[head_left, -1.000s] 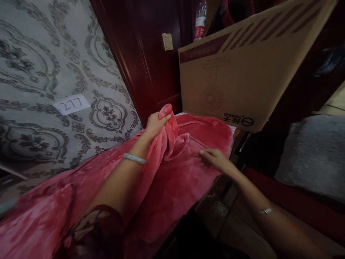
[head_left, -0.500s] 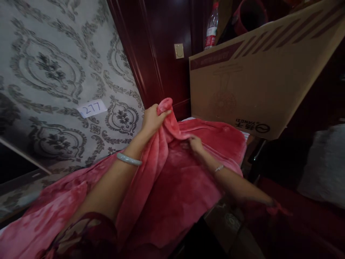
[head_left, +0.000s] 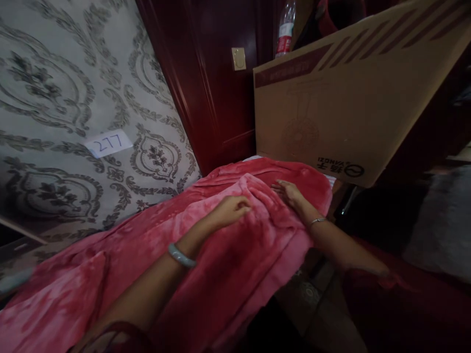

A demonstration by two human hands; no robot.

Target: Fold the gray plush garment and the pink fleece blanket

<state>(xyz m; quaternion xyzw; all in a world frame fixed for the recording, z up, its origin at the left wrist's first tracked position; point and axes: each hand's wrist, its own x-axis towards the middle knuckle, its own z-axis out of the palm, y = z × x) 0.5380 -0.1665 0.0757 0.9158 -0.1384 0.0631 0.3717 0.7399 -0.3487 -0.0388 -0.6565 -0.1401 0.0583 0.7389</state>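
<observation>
A pink-red plush blanket (head_left: 221, 264) lies spread in front of me, with a folded part (head_left: 257, 196) bunched near its far end. Just over that fold is my left hand (head_left: 232, 210), its fingers curled in and nothing visible between them. My right hand (head_left: 290, 193) rests at the fold's right side, fingers stretched out and apart; whether it touches the cloth is hard to tell. A pale bangle (head_left: 181, 256) circles the left wrist and a thin bracelet (head_left: 317, 221) the right.
A large cardboard box (head_left: 316, 108) stands beyond the blanket, with a plastic bottle (head_left: 285, 32) behind its left edge. Patterned wallpaper (head_left: 154, 152) with a paper label (head_left: 109, 142) runs along the left. A dark red wooden panel (head_left: 217, 88) carries a switch plate (head_left: 238, 59).
Both hands have let go of the blanket's raised edge, and it now lies folded down. My left hand has moved down and right, my right hand slightly right. The view has shifted a little.
</observation>
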